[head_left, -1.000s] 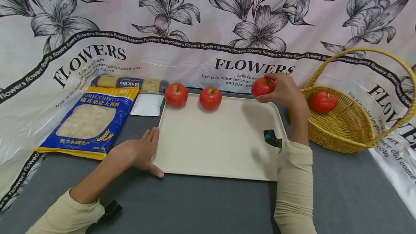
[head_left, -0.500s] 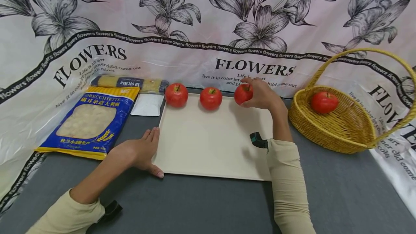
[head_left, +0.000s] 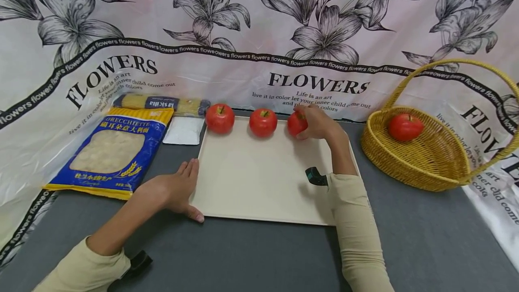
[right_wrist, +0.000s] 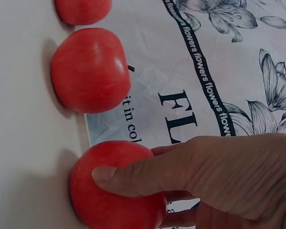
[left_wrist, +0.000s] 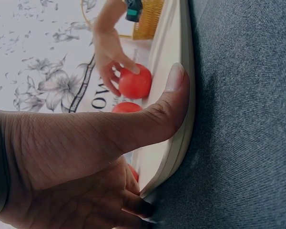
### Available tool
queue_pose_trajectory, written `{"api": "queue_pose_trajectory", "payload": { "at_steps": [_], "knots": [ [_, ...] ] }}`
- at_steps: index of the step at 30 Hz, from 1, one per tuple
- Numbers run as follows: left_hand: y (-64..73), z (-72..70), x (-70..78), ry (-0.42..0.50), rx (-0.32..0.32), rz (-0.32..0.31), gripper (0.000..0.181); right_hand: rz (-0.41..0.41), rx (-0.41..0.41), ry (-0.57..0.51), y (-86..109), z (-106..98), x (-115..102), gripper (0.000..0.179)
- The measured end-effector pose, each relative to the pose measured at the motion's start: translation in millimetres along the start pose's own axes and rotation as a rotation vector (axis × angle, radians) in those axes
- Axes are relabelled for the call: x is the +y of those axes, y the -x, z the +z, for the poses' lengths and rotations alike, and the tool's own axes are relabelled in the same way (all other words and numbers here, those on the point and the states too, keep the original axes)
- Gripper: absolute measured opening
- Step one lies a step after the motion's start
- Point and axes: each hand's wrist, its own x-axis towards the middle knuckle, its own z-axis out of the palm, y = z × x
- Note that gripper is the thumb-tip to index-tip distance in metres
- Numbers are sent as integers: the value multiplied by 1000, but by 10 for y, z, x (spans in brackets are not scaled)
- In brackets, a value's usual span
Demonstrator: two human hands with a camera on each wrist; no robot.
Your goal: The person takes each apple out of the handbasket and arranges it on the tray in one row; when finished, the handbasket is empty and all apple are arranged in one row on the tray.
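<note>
My right hand (head_left: pixel 323 124) grips a red apple (head_left: pixel 295 125) at the back right of the cream tray (head_left: pixel 255 179). In the right wrist view the thumb lies across that apple's side, with the other fingers behind it. A second apple (head_left: pixel 262 123) sits at the middle of the tray's back edge, and a third apple (head_left: pixel 220 119) at its back left corner. My left hand (head_left: pixel 176 190) rests at the tray's left side, fingers extended along the edge and thumb at the near left corner. The left wrist view shows this thumb (left_wrist: pixel 169 105) against the tray's rim.
Right of the tray stands a yellow wicker basket (head_left: pixel 421 161) with a tall handle, holding another red apple (head_left: pixel 405 127). To the left lie a blue and yellow pasta bag (head_left: pixel 109 152), a long pasta pack (head_left: pixel 152 102) and a white packet (head_left: pixel 184 130). A flower-printed cloth (head_left: pixel 227 71) hangs behind.
My right hand has moved left with the apple, from above the tray's back right corner to beside the middle apple, and lower. My left hand has stayed in place.
</note>
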Motion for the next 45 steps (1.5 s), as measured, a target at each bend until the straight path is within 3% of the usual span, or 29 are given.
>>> {"api": "queue_pose_trajectory", "payload": {
  "at_steps": [16, 28, 45],
  "knots": [
    [6, -9, 14, -3, 5, 10, 144, 85, -31, 16, 21, -28, -5, 89],
    [-26, 9, -32, 1, -6, 1, 148, 108, -37, -49, 84, -126, -30, 93],
    [7, -23, 15, 5, -3, 8, 144, 134, 35, -51, 335, -387, 42, 97]
  ]
}}
